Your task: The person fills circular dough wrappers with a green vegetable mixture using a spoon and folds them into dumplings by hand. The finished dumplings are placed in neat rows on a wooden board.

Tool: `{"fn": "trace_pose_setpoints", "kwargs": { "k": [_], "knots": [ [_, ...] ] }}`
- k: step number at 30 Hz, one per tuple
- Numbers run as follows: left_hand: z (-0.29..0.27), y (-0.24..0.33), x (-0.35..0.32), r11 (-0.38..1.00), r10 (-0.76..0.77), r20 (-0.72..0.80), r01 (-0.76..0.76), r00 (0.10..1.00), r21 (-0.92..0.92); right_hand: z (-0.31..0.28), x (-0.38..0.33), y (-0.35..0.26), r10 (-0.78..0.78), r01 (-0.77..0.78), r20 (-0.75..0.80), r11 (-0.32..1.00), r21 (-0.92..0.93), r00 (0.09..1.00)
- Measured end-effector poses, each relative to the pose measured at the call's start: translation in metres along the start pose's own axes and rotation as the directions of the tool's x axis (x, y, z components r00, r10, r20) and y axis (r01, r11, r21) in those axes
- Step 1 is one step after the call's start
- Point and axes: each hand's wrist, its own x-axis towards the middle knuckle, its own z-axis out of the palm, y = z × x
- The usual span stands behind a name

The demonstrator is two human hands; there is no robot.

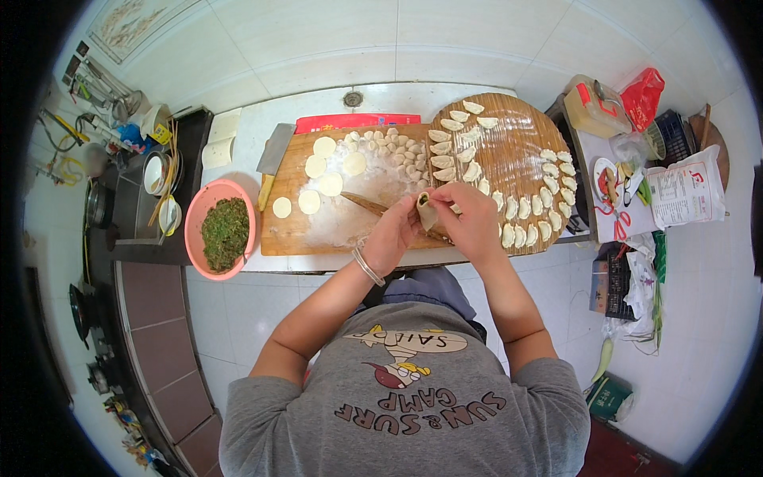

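Both hands meet over the front edge of a wooden cutting board (286,230). My left hand (393,238) and my right hand (469,219) pinch a half-folded dumpling (425,208) with green filling showing at its top. Several flat round wrappers (327,184) and small dough pieces (397,151) lie on the floured board. A thin wooden rolling pin (362,204) rests beside my left hand. Folded dumplings (548,195) sit in rows on a round woven tray (517,139) to the right.
A pink bowl (195,226) of chopped green filling stands left of the board. A cleaver (273,159) lies at the board's far left corner. Pots and utensils crowd the stove area on the left; bags, a jar and scissors sit on the right.
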Motion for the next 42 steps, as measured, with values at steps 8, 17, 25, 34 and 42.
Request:
{"fn": "trace_pose_setpoints", "kwargs": {
  "k": [8, 17, 25, 34, 42],
  "knots": [
    [-0.008, -0.002, 0.004, 0.999, -0.022, 0.045, 0.020, 0.999, 0.037, -0.003, 0.003, 0.006, -0.023, 0.021, 0.129, 1.000, 0.021, 0.991],
    [-0.012, -0.002, 0.007, 0.998, -0.050, 0.081, 0.046, 0.995, 0.052, -0.001, 0.000, 0.019, -0.147, 0.148, 0.121, 0.989, 0.001, 0.982],
    [-0.008, 0.003, 0.005, 0.995, -0.081, 0.086, 0.076, 0.993, 0.060, -0.004, 0.001, 0.006, -0.093, 0.098, 0.112, 0.994, -0.037, 0.989],
    [-0.007, -0.002, 0.004, 0.995, -0.068, 0.076, 0.061, 0.995, 0.084, -0.001, -0.002, 0.011, -0.138, 0.141, 0.078, 0.990, -0.025, 0.987],
    [-0.014, -0.004, 0.007, 0.985, -0.088, 0.134, 0.066, 0.987, 0.158, -0.010, 0.002, 0.003, 0.090, -0.115, 0.205, 0.987, 0.113, 0.975]
  ]
}}
